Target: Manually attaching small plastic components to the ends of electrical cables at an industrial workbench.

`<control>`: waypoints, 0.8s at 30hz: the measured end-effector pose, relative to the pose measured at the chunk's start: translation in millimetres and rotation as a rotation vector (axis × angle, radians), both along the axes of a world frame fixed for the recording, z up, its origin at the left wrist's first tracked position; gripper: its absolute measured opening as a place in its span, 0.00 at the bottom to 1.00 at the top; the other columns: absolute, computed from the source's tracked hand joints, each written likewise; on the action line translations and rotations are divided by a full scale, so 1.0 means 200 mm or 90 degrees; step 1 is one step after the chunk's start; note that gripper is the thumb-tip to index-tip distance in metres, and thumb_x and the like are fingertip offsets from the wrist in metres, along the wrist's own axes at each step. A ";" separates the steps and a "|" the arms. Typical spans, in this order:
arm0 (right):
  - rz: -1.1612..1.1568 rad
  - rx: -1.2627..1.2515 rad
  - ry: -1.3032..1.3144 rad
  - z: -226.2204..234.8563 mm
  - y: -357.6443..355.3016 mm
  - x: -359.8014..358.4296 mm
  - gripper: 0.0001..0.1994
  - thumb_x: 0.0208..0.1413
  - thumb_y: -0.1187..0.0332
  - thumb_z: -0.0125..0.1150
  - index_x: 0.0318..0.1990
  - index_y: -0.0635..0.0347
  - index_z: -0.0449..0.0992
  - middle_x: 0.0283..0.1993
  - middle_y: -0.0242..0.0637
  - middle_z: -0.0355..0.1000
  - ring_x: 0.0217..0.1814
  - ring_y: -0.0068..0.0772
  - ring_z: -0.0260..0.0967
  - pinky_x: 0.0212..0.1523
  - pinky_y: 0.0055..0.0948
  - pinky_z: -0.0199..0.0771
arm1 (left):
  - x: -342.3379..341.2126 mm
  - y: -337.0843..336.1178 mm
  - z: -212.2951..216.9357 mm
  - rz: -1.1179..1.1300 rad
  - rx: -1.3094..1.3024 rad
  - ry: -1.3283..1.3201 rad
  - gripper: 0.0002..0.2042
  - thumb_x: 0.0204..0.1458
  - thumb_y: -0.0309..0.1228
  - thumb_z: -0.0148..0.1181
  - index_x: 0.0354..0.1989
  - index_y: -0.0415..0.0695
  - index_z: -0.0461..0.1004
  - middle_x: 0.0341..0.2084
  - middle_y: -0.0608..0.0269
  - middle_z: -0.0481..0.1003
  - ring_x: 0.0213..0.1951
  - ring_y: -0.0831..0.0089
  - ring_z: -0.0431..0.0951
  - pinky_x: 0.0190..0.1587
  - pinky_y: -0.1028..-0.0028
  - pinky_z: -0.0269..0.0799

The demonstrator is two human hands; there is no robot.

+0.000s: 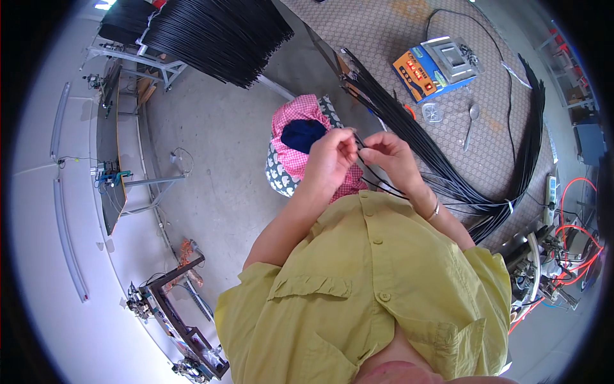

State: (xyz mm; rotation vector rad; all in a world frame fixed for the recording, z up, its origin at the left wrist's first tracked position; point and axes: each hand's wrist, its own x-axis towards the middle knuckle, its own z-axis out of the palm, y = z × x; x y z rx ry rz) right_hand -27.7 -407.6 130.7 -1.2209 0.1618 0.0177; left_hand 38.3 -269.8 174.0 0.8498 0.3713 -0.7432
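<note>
Close together in front of my shirt, my left hand [329,163] and my right hand [395,161] both pinch the end part of a thin black cable [378,179]. Thumb and fingertips of each hand are pressed together, and the tip of the cable is too small to make out. The cable trails down below my right hand. Just beyond my hands lie a pink checked cloth [291,160] and a dark blue cloth [299,136]. A long bundle of black cables [428,153] curves across the table to the right of my right hand.
On the patterned table [390,32] stand a blue and orange box with a metal top [441,67], a small clear dish [432,112] and a spoon [471,125]. A rack of black cables [211,35] is at the far left. Machinery with red hoses [553,256] stands right.
</note>
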 end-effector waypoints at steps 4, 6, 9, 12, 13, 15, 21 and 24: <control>0.032 -0.417 0.052 -0.27 -0.10 0.02 0.08 0.45 0.72 0.58 0.34 0.64 0.73 0.31 0.39 0.71 0.29 0.29 0.69 0.32 0.25 0.68 | 0.19 0.03 -0.17 0.065 -0.058 0.032 0.05 0.48 0.28 0.53 0.25 0.39 0.70 0.19 0.65 0.70 0.23 0.77 0.70 0.26 0.78 0.67; -0.024 -0.547 0.056 -0.43 -0.14 0.01 0.09 0.44 0.72 0.57 0.35 0.63 0.73 0.32 0.43 0.71 0.32 0.37 0.69 0.35 0.30 0.68 | 0.24 0.04 -0.25 0.052 -0.006 0.004 0.06 0.50 0.29 0.52 0.31 0.39 0.68 0.25 0.61 0.72 0.30 0.71 0.73 0.35 0.74 0.70; -0.129 -0.664 0.004 -0.65 -0.20 0.01 0.08 0.42 0.73 0.55 0.32 0.61 0.73 0.32 0.46 0.70 0.36 0.45 0.67 0.38 0.35 0.67 | 0.24 0.05 -0.31 0.025 0.030 0.022 0.07 0.51 0.30 0.52 0.34 0.40 0.68 0.28 0.60 0.73 0.32 0.70 0.73 0.38 0.72 0.70; -0.178 -0.735 -0.001 -0.70 -0.27 0.02 0.07 0.40 0.74 0.55 0.30 0.60 0.73 0.29 0.44 0.68 0.36 0.46 0.65 0.38 0.38 0.66 | 0.17 0.09 -0.35 -0.016 0.020 0.036 0.06 0.51 0.30 0.52 0.35 0.43 0.69 0.28 0.62 0.73 0.31 0.72 0.73 0.38 0.72 0.69; -0.205 -0.764 -0.025 -0.69 -0.30 0.03 0.07 0.40 0.73 0.55 0.30 0.60 0.73 0.29 0.43 0.68 0.35 0.46 0.65 0.38 0.38 0.66 | 0.15 0.10 -0.36 -0.026 0.019 0.037 0.06 0.51 0.30 0.52 0.35 0.43 0.70 0.28 0.62 0.73 0.31 0.72 0.73 0.38 0.72 0.69; -0.239 -0.838 -0.054 -0.71 -0.36 0.05 0.08 0.38 0.71 0.58 0.30 0.56 0.73 0.30 0.39 0.67 0.37 0.43 0.64 0.38 0.38 0.64 | 0.12 0.13 -0.38 -0.038 0.004 0.031 0.06 0.51 0.30 0.52 0.35 0.44 0.70 0.28 0.63 0.73 0.30 0.73 0.73 0.38 0.73 0.69; -0.055 -1.080 0.151 -0.60 -0.37 0.09 0.06 0.38 0.68 0.58 0.28 0.54 0.72 0.35 0.34 0.65 0.43 0.36 0.62 0.40 0.42 0.58 | 0.07 0.13 -0.38 -0.051 0.024 0.055 0.04 0.49 0.29 0.55 0.32 0.45 0.71 0.24 0.66 0.73 0.28 0.76 0.72 0.34 0.75 0.68; -0.073 -1.095 0.174 -0.65 -0.38 0.10 0.04 0.41 0.67 0.53 0.27 0.54 0.71 0.33 0.35 0.66 0.41 0.37 0.64 0.40 0.42 0.58 | 0.05 0.12 -0.39 -0.055 0.040 0.049 0.04 0.48 0.29 0.56 0.32 0.45 0.71 0.23 0.67 0.73 0.27 0.76 0.72 0.32 0.76 0.68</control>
